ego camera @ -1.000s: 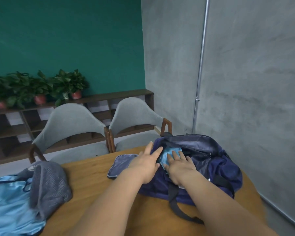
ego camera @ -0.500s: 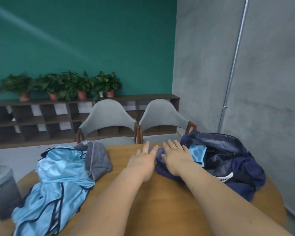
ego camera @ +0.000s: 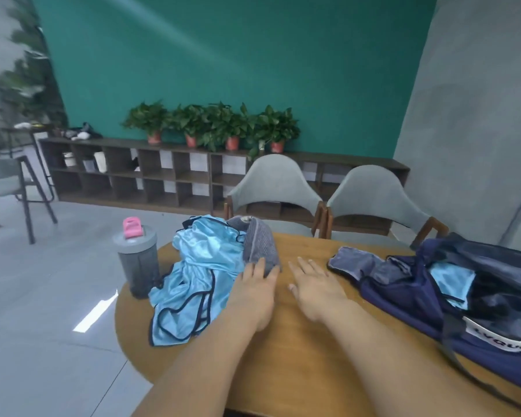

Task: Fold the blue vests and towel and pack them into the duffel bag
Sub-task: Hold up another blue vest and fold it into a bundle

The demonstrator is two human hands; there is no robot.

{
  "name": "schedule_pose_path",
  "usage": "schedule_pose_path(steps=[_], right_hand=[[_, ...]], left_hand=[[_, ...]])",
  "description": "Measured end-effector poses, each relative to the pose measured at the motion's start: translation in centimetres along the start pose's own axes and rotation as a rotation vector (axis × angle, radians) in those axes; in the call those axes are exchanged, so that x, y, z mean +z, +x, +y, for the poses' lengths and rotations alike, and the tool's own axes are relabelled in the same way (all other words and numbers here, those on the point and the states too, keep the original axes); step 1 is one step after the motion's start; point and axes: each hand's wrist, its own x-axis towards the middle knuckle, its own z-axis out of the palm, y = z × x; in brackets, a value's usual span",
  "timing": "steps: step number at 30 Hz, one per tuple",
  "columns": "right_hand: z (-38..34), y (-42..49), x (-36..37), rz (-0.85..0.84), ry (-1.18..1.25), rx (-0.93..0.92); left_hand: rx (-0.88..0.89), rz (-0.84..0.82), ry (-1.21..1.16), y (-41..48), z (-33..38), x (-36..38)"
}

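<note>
Step in hand: fetching the next piece to fold, by my reading. One light-blue folded piece point(ego camera: 451, 279) already shows in the mouth of the duffel bag point(ego camera: 409, 299), and both hands are at the unfolded heap.
Table point(ego camera: 307, 248): round, wooden; carries everything listed below.
Blue vests point(ego camera: 202, 272): crumpled in one heap at the left edge, dark piping showing, a hem trailing toward the near-left rim.
Towel point(ego camera: 260, 245): grey, ribbed, bundled against the right side of the vest heap, toward the far edge.
Left hand point(ego camera: 253, 293): palm down, fingers point(ego camera: 271, 273) straight and laid on the near end of the towel. It touches but does not grip, and its heel lies beside the vests.
Right hand point(ego camera: 316, 291): flat, fingers spread and relaxed, holding nothing, on or just over bare wood. It sits just right of the towel and apart from it, between towel and bag.
Duffel bag: navy, at the right edge, unzipped, with its flap point(ego camera: 352, 261) thrown open toward the table's middle.
Next move, as judged: close the fingers on the towel or a vest and draw it onto the bare wood near the front edge. Spread it flat before folding. Slippery vest cloth may slide off the rim.
Bottle point(ego camera: 139, 263): grey shaker with a pink clip, at the left rim beside the vests.
</note>
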Motion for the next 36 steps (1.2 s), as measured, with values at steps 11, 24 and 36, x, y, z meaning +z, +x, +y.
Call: schedule_pose_path(steps=[11, 24, 36], right_hand=[[-7.6, 4.8, 4.8, -0.032, 0.201, -0.188], [-12.2, 12.7, 4.8, 0.115, 0.272, -0.226], [-13.6, 15.6, -3.1, 0.380, 0.547, -0.242]], left_hand=[[-0.197, 0.142, -0.061, -2.5, -9.6, 4.0], [-0.196, 0.430, -0.174, -2.7, -11.6, 7.2], [-0.156, 0.529, -0.208, -3.3, -11.6, 6.7]])
